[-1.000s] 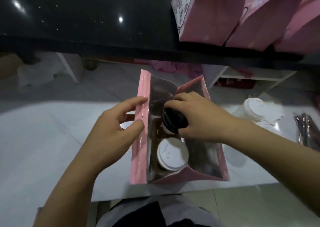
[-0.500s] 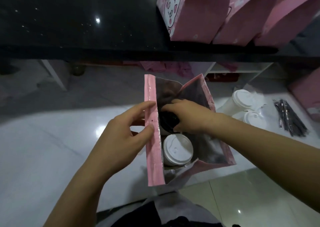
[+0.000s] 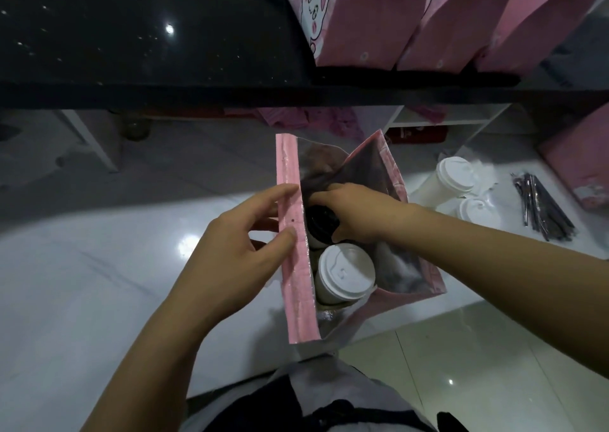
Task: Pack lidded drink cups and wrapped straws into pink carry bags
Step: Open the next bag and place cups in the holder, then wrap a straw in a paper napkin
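Inside the open pink bag (image 3: 298, 267) on the table (image 3: 99, 267): one black-lidded cup (image 3: 321, 224), gripped from above by the curled right hand (image 3: 359, 214); one white-lidded cup (image 3: 344, 275) just beside it. The bag's left rim is pinched by the left hand (image 3: 240, 244). Wrapped straws (image 3: 540, 206) are laid well apart, rightward.

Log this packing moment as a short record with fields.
bag: open pink carry bag, upright on white counter
left hand: pinches the bag's left rim
right hand: inside the bag, grips black-lidded cup
already packed: white-lidded cup, nearer the person
waiting: two white-lidded cups and wrapped straws, right of the bag
behind: pink bags, one cat-printed, on black counter
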The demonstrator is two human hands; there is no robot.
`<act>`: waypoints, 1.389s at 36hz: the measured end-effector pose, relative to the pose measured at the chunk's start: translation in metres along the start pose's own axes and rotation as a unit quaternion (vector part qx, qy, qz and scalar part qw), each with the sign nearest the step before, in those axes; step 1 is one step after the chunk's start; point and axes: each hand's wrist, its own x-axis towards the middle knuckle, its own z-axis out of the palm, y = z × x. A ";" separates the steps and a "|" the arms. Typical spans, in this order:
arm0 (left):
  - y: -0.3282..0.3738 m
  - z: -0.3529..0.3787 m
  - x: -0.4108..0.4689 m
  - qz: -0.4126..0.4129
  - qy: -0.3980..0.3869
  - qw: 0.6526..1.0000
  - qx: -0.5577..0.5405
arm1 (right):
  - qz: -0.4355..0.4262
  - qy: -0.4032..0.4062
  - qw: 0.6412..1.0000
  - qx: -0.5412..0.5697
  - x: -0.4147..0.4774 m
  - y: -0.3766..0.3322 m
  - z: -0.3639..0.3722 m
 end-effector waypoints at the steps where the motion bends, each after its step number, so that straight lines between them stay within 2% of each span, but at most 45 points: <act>1: 0.000 0.001 0.000 0.001 0.000 1.000 0.002 | -0.001 -0.002 1.000 -0.001 0.001 0.001 0.000; 13: -0.005 0.007 -0.002 0.015 0.014 0.999 -0.027 | 0.019 -0.041 0.998 0.035 -0.005 0.008 -0.008; 17: -0.001 0.009 -0.004 0.007 0.026 1.000 0.003 | 0.011 -0.018 0.998 0.056 -0.030 -0.001 -0.031; 21: 0.014 0.010 -0.006 0.013 0.036 0.998 0.053 | 0.014 0.057 0.990 0.130 -0.084 -0.006 -0.058; 26: 0.048 0.029 -0.006 0.058 0.049 0.982 0.176 | 0.026 0.222 0.952 0.211 -0.167 0.018 -0.049; 30: 0.089 0.067 -0.006 0.093 0.031 0.960 0.262 | 0.086 0.365 0.885 0.275 -0.223 0.051 -0.004; 33: 0.116 0.119 -0.010 0.136 0.016 0.954 0.266 | 0.145 0.416 0.836 0.327 -0.261 0.074 0.043; 37: 0.126 0.218 -0.023 0.207 0.002 0.944 0.257 | 0.236 0.424 0.772 0.410 -0.303 0.105 0.111; 40: 0.111 0.294 -0.035 0.227 -0.054 0.938 0.255 | 0.292 0.407 0.735 0.457 -0.326 0.124 0.158; 43: 0.084 0.360 -0.043 0.201 -0.117 0.930 0.283 | 0.314 0.375 0.757 0.434 -0.348 0.149 0.204; 46: 0.065 0.412 -0.048 0.138 -0.177 0.915 0.335 | 0.350 0.296 0.779 0.428 -0.371 0.177 0.235; 50: 0.067 0.452 -0.047 0.089 -0.239 0.895 0.367 | 0.378 0.262 0.764 0.452 -0.400 0.206 0.250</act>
